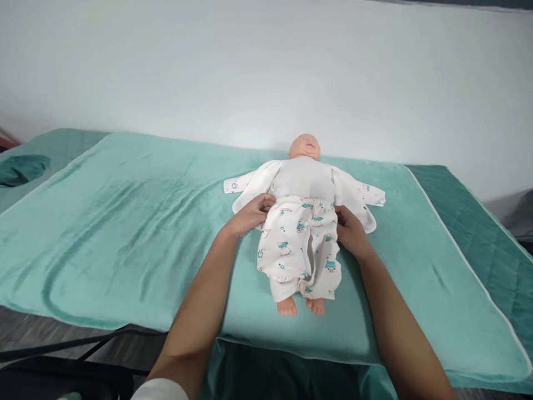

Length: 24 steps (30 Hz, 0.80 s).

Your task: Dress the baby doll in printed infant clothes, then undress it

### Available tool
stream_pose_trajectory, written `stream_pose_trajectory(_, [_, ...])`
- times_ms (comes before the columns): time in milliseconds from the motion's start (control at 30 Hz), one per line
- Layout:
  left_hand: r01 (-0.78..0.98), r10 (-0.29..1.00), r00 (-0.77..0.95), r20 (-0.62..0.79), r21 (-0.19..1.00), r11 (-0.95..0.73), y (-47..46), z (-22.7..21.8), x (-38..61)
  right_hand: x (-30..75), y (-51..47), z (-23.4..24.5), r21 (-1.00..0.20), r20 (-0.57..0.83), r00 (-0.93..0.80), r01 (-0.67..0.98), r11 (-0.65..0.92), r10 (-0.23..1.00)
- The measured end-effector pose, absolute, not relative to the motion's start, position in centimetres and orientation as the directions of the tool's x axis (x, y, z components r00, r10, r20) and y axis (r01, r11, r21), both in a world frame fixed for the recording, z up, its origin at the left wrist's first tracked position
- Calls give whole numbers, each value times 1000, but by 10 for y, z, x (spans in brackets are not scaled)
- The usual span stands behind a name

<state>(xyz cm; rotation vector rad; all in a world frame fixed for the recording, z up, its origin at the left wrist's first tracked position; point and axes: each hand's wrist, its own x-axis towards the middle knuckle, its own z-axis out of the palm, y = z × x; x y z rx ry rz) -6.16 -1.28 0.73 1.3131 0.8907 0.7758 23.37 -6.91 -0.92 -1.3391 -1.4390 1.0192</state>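
A person's two bare hands frame the waist of a baby doll (306, 179) lying on its back on a turquoise plush blanket (137, 233). Taking the doll's printed white trousers (285, 244) as the centre of the dial, the head points to 12 o'clock and the bare feet (287, 306) show from the cuffs at 6.

The left hand (252, 213) is at 10 o'clock, palm turned inward, fingers bent and bunched near the thumb against the side of the elastic waistband. The right hand (352, 229) mirrors it at 2 o'clock, its curled fingers at the waistband's opposite edge. The hands are apart, with the doll's hips between them; the fingertips are partly hidden, and it cannot be told whether either hand pinches the cloth or merely touches it.

Both forearms reach forward and slant inward, the left from between 7 and 8 o'clock, the right from between 4 and 5. A white sleeve (160, 390) shows near the left elbow.

The doll's white jacket (348, 191) lies open on both sides of the pale torso, its printed sleeves stretching toward 2 o'clock and between 10 and 11. A darker green quilted cover (485, 222) extends beyond the blanket at 3 o'clock, and a pale wall (266, 72) rises behind at 12.
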Motion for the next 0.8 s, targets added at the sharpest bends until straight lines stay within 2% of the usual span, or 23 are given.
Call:
stream_pose_trajectory(167, [121,852,505,-134,989,84,-15,10,-59,229,-72,-4,-977,77,-72,194,90,994])
stream_pose_trajectory(267, [121,857,498,-131,989,81,-16,11,-57,225,-72,1,-974,91,-16,205,92,996])
stream_pose_trajectory(567, [-48,907,418,-46,996,72,-15,1,-51,219,-69,4,-966,145,190,237,98,971])
stream_pose_trajectory(800, [-243,944,316,-92,954,174,-15,2,-41,212,-67,7,-984,91,307,171,39,947])
